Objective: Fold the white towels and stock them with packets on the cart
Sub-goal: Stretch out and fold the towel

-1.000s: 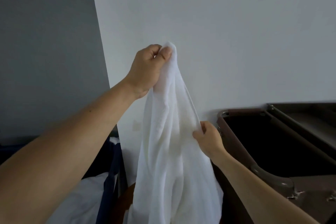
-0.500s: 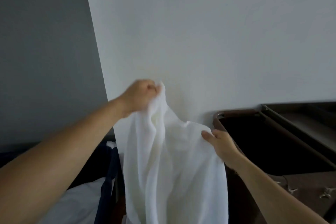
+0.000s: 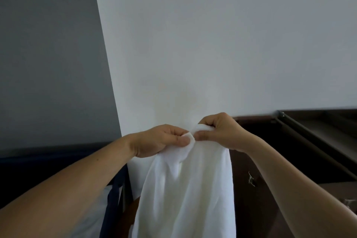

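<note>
Left hand [image 3: 164, 140] and right hand [image 3: 218, 131] pinch the white towel [image 3: 185, 189] beside the cart [image 3: 249, 208]. Spread them apart — corners level (no bunching)

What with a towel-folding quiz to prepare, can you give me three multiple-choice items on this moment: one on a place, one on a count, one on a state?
1. The brown cart stands: A left of the towel; B right of it; C on top of it.
2. Hands pinching the towel: A none; B one; C two.
3. The towel is: A folded flat; B hanging loose; C lying in the cart.

Answers:
1 B, the cart's wall shows to the right of the cloth.
2 C, the left hand and the right hand both pinch its top edge, close together.
3 B, it drapes down from the hands, unfolded.
</note>
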Action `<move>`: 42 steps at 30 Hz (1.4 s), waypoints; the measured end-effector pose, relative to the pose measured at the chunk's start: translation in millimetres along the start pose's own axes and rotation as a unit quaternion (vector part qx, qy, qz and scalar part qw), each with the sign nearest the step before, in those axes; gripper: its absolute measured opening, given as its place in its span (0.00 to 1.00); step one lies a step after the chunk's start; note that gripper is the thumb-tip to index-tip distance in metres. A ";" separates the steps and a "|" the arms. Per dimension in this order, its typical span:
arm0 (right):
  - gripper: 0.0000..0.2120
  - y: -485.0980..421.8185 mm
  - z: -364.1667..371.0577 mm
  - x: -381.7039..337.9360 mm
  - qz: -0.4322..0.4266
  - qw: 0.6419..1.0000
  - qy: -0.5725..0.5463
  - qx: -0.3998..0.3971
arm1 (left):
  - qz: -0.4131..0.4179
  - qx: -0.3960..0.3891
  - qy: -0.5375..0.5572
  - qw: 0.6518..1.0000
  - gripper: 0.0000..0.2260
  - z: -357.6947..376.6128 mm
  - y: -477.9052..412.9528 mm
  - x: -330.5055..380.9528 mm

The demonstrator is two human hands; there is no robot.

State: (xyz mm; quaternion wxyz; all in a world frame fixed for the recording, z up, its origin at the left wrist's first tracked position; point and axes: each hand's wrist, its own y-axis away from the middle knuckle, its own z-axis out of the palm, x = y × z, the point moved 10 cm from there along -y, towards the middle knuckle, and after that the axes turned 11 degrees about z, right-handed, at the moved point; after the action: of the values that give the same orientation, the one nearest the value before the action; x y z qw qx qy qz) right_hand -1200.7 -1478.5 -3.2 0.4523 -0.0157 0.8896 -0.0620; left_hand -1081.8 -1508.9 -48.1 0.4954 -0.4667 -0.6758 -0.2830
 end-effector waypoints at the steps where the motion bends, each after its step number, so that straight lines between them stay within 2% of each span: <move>1: 0.06 -1.0 0.1 0.9 0.001 1.000 -0.007 0.002 | -0.001 0.002 -0.002 1.000 0.17 1.7 0.2 0.9; 4: 0.08 -4.8 -4.2 9.9 0.024 0.998 -0.059 0.010 | 0.025 0.057 -0.022 0.998 0.20 -12.7 -1.5 14.2; 7: 0.12 -4.5 -7.1 27.9 0.056 0.993 -0.099 0.015 | 0.102 0.150 -0.018 0.983 0.23 -41.7 -6.3 62.0; 9: 0.18 -2.8 -10.5 38.0 0.066 0.989 -0.130 0.016 | 0.187 0.239 0.023 0.953 0.17 -65.7 -6.4 110.6; 11: 0.23 -1.9 -20.0 47.5 0.077 0.979 -0.183 0.036 | 0.262 0.324 0.094 0.904 0.10 -94.4 -1.3 155.5; 13: 0.26 -1.6 -34.2 52.9 0.082 0.968 -0.225 0.074 | 0.321 0.349 0.158 0.866 0.08 -119.7 -0.8 189.1; 15: 0.29 -1.6 -50.0 54.7 0.078 0.956 -0.260 0.113 | 0.353 0.354 0.187 0.846 0.10 -137.0 -2.5 207.2; 17: 0.23 0.4 -64.0 54.4 0.065 0.941 -0.299 0.143 | 0.355 0.398 0.191 0.824 0.09 -149.4 -3.1 203.9; 19: 0.15 4.0 -70.1 59.3 0.060 0.924 -0.344 0.154 | 0.319 0.473 0.161 0.806 0.14 -154.9 1.3 179.6; 20: 0.13 6.3 -71.1 64.4 0.064 0.917 -0.360 0.158 | 0.287 0.508 0.131 0.801 0.16 -155.9 5.6 161.1; 22: 0.11 11.9 -76.3 72.8 0.071 0.907 -0.376 0.176 | 0.185 0.544 0.003 0.819 0.16 -159.0 11.4 111.8; 24: 0.09 18.0 -89.2 74.0 0.059 0.900 -0.378 0.208 | 0.059 0.493 -0.132 0.858 0.17 -154.4 9.7 51.3; 26: 0.10 19.2 -100.0 69.6 0.047 0.915 -0.328 0.229 | -0.034 0.376 -0.218 0.900 0.16 -136.8 3.9 -5.9; 27: 0.11 16.6 -97.7 66.6 0.052 0.933 -0.282 0.218 | -0.045 0.306 -0.231 0.923 0.14 -120.2 -0.4 -23.8; 29: 0.10 6.8 -74.5 62.9 0.077 0.967 -0.186 0.157 | -0.027 0.201 -0.186 0.961 0.14 -82.4 -6.8 -32.9; 32: 0.02 -2.8 -27.9 50.1 0.086 0.992 -0.076 0.058 | 0.016 0.105 -0.106 0.989 0.19 -27.0 -20.0 -10.8; 34: 0.02 -4.3 -12.9 37.6 0.074 0.995 -0.058 0.037 | 0.025 0.064 -0.056 0.996 0.18 -2.9 -25.6 -7.1; 36: 0.03 -3.6 -12.6 28.3 0.062 0.995 -0.074 0.039 | 0.014 0.063 -0.017 0.998 0.19 7.3 -24.2 -13.1; 38: 0.03 -1.4 -14.7 28.8 0.061 0.994 -0.084 0.034 | 0.026 0.095 -0.031 0.995 0.24 1.5 -19.6 -7.7; 40: 0.04 0.6 -13.2 42.4 0.082 0.992 -0.095 0.022 | 0.067 0.152 -0.035 0.986 0.21 -12.4 -14.8 14.2; 42: 0.04 4.0 -8.3 60.8 0.108 0.987 -0.117 0.008 | 0.111 0.225 0.006 0.968 0.21 -36.2 -11.6 43.4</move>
State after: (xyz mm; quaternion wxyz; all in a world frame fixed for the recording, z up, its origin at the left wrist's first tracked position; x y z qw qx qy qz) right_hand -1243.2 -1478.8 -47.6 0.5577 0.0774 0.8262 -0.0178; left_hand -1080.9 -1528.9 6.0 0.6201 -0.4133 -0.6632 -0.0693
